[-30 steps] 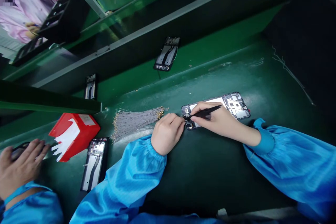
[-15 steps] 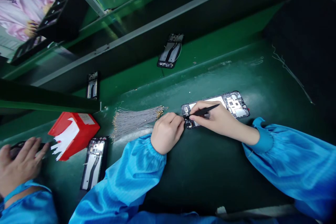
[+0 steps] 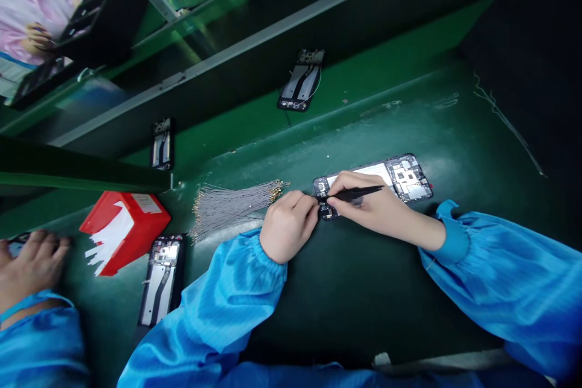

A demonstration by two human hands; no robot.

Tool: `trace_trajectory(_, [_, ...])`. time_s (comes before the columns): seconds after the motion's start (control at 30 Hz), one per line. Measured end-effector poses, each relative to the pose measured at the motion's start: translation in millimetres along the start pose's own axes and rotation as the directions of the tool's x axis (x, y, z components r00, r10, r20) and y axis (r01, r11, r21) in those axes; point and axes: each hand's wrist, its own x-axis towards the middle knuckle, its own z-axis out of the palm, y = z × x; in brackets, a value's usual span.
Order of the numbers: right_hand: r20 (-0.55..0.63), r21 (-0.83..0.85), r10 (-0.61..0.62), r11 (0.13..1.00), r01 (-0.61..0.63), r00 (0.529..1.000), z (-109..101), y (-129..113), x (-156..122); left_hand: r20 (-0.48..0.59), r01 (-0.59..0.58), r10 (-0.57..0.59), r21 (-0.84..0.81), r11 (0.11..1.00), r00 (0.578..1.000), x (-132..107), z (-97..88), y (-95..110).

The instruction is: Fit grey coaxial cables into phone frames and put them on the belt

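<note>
An opened smartphone [image 3: 411,179] lies on the green work surface, its inner parts showing and its length running left to right. My right hand [image 3: 382,209] rests over its middle and pinches black tweezers [image 3: 364,191], whose tips point left at the phone's left end. My left hand [image 3: 287,225] is closed at that same end, fingertips by the tweezer tips. Whatever those fingers hold is hidden. Just left of this hand lies a bundle of thin grey cables [image 3: 234,209] with gold-coloured ends.
A red bin [image 3: 145,224] with white strips stands left, beside another opened phone [image 3: 159,282]. A co-worker's hand [image 3: 31,267] is at the far left. Two more opened phones [image 3: 302,80] [image 3: 162,144] lie along the back. A person in pink [image 3: 50,6] sits across the partition.
Both my hands stay at the phone's left end, and the tweezers lie slightly flatter. The co-worker's hand at the far left has shifted left. The view has moved a little.
</note>
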Motion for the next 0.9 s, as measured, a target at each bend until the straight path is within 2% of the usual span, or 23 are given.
trace_trajectory(0.33, [0.011, -0.018, 0.006, 1.0, -0.006, 1.0, -0.2, -1.4, 0.0, 0.019, -0.008, 0.008, -0.001, 1.0, 1.0, -0.2, 0.6, -0.7])
trace_trajectory(0.47, [0.03, -0.036, -0.079, 0.996, 0.08, 0.996, 0.3, -0.6, -1.7, 0.031, -0.012, 0.013, -0.013, 1.0, 0.999, 0.5, -1.3, 0.2])
trace_trajectory(0.57, [0.105, -0.122, -0.15, 0.979, 0.163, 0.983, 0.6, -2.7, -1.1, 0.059, -0.019, 0.02, -0.015, 1.0, 0.998, 1.6, -2.8, 0.9])
trace_trajectory(0.73, [0.181, -0.204, -0.177, 0.956, 0.213, 0.967, 2.4, -7.7, 4.6, 0.112, -0.031, 0.031, -0.003, 1.0, 0.993, 4.9, -7.2, -4.9])
trace_trajectory(0.8, [0.156, -0.138, -0.16, 0.974, 0.182, 0.975, -1.7, -7.5, 5.8, 0.143, -0.054, 0.057, -0.021, 0.998, 0.988, 6.5, -10.8, -11.0])
trace_trajectory(0.9, [-0.019, -0.107, -0.081, 0.991, 0.078, 0.997, -20.6, -3.0, 0.5, 0.175, -0.184, 0.183, -0.014, 0.983, 0.967, 8.4, -16.5, -19.2])
